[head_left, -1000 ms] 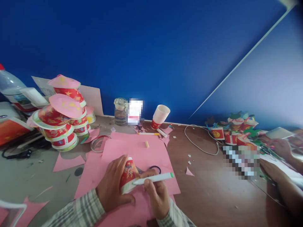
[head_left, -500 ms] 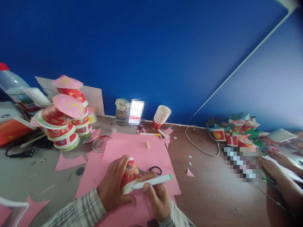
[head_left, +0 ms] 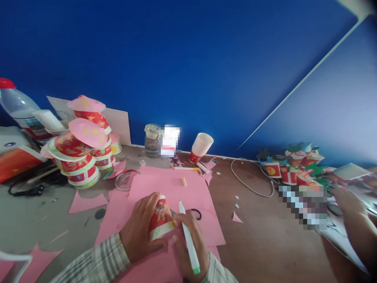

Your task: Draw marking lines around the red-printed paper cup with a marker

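A red paper cup (head_left: 160,216) with a gold print and a pale band along its wide rim stands rim down on pink paper sheets (head_left: 165,182). My left hand (head_left: 140,228) is wrapped round the cup's left side, its thumb by the rim. In my right hand (head_left: 191,239) lies a white marker (head_left: 190,243), its tip pointing away from me and its green end toward me. The fingertips of that hand touch the cup's right edge. Just beyond my right hand is a black ring (head_left: 196,214), perhaps a scissors handle.
Cups with pink paper hats (head_left: 88,133) are stacked at left. Behind the paper stand a glass jar (head_left: 152,139), a bright blurred screen (head_left: 170,140) and tilted white cups (head_left: 203,143). A yellow marker (head_left: 186,168) lies nearby. Another person's hand (head_left: 347,200) is at far right.
The marker has swung in my right hand: its tip has left the cup's rim and points away, its green end now toward me. My left hand keeps its hold on the cup.
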